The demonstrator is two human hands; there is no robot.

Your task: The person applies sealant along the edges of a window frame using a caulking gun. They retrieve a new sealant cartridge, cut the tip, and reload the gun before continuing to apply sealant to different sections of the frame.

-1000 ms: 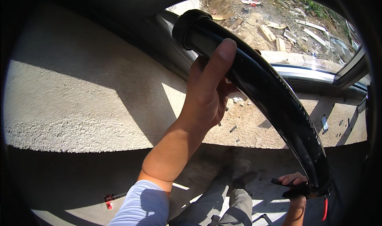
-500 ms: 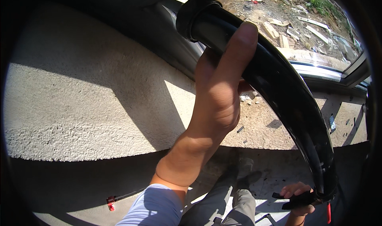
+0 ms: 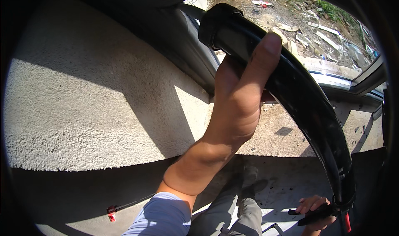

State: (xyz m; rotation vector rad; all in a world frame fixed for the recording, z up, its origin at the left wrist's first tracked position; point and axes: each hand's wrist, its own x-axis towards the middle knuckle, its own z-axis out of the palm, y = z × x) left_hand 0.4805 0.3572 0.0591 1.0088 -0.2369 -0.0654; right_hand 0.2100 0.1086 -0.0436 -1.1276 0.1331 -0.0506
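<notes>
A long black caulking gun runs from the window frame at the top down to the lower right; its barrel looks bent toward the picture's rim. My left hand is wrapped round the barrel from beneath, thumb on top, a little behind the thick ringed front cap. A dark nozzle reaches from that cap to the frame's dark edge; whether its tip touches cannot be told. At the rear end my right hand grips the black handle and trigger, fingers partly hidden behind them. A red part shows beside the handle.
A rough plastered wall fills the left. The window frame meets it, above a sill with dark scraps. Outside lies rubble. A thin rod with a red end is low at the left, near my legs.
The gun's front end and my left hand have shifted to the right and slightly nearer. My right hand has moved a little right and down, still on the handle.
</notes>
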